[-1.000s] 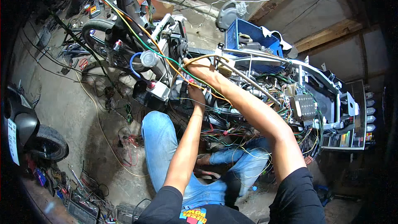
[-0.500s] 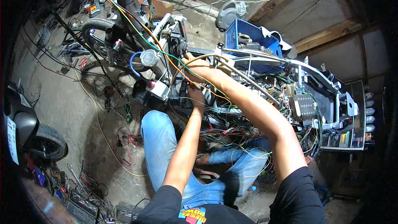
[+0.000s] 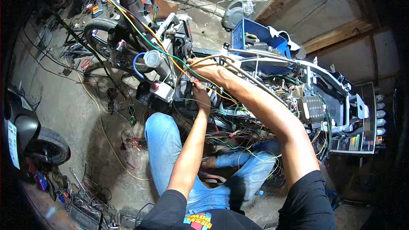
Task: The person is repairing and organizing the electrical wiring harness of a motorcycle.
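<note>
Both my hands reach into the front part of a stripped motorcycle frame (image 3: 255, 55). My right hand (image 3: 204, 69) is closed, its fingers curled at the metal parts beside the radiator (image 3: 184, 27); what they grip is hidden. Just below it, my left hand (image 3: 201, 94) is closed too, with its fingertips pinched near a small red spot, too small to name. Long orange and green wires (image 3: 159, 44) run across the right hand and down past the left. A brownish tube (image 3: 251, 79) passes over the right wrist. Left of the hands sits a white reservoir (image 3: 162, 92) with a red cap.
Tangled wires (image 3: 230, 132) hang above my bent legs. A finned metal unit (image 3: 310, 110) sits right on the frame. Behind stands a blue crate (image 3: 243, 36) with parts in it, near a grey jug (image 3: 237, 15). Another wheel (image 3: 49, 146) and scattered tools lie left.
My left hand has moved slightly up, and its fingertips now show beside the red spot. The right hand and forearm have shifted a little down and left. The hanging wires have swung slightly.
</note>
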The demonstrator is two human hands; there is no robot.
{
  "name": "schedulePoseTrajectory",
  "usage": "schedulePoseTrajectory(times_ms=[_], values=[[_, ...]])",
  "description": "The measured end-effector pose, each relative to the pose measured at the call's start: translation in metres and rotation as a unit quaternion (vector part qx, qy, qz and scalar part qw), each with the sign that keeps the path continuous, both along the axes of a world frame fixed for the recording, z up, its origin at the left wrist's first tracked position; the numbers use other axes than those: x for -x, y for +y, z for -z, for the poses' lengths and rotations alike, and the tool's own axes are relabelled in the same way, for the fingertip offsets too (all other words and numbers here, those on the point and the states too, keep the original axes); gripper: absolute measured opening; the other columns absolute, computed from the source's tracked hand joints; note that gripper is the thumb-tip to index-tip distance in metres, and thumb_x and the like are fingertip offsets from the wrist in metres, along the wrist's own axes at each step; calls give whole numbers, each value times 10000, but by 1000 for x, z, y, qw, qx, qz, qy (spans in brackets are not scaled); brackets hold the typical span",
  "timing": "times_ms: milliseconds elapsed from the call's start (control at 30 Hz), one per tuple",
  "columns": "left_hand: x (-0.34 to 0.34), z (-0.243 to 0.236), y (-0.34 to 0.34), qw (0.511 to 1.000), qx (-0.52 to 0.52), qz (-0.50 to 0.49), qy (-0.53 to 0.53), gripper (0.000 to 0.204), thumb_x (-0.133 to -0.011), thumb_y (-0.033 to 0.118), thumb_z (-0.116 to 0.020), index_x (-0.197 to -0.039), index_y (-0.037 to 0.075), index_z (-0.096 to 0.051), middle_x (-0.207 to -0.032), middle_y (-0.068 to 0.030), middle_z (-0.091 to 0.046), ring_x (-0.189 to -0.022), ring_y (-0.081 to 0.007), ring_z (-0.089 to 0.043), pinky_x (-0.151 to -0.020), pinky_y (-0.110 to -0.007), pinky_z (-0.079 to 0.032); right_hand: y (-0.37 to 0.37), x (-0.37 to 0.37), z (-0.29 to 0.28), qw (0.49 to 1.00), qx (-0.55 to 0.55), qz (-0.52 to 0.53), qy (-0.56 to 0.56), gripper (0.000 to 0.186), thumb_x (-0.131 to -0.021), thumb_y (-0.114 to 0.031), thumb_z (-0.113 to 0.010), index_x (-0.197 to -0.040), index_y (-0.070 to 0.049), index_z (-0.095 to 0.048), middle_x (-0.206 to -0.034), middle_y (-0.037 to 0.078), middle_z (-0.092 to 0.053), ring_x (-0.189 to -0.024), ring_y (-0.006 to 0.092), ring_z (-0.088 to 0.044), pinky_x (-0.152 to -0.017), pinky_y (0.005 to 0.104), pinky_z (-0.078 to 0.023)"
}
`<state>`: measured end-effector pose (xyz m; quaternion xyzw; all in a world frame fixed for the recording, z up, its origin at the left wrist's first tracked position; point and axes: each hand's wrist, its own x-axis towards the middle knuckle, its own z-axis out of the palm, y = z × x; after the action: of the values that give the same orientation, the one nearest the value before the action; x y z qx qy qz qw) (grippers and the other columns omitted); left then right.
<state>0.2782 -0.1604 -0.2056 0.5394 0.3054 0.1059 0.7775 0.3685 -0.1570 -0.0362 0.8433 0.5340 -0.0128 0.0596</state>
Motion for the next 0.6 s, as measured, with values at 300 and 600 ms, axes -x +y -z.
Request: schedulePoseTrajectory(times_ms=[300, 600], values=[[5, -4, -9, 996, -52, -41, -63, 434, -987, 355, -372, -964, -58, -502, -847, -155, -558, -772, -240, -492, -752, -374, -420, 8, 3, -13, 998, 20, 50, 22, 190, -778, -120, -543, -830, -14, -692, -865, 188, -676, -777, 297, -676, -633, 386, -547], [-1, 39, 18, 996, -68, -45, -27, 474, -986, 371, -326, -1015, -68, -504, -928, -221, -577, -829, -340, -532, -813, -420, -430, 52, 10, -39, 991, 60, 81, 86, 160, -770, -102, -549, -822, 2, -658, -833, 205, -658, -781, 319, -663, -659, 396, -547]])
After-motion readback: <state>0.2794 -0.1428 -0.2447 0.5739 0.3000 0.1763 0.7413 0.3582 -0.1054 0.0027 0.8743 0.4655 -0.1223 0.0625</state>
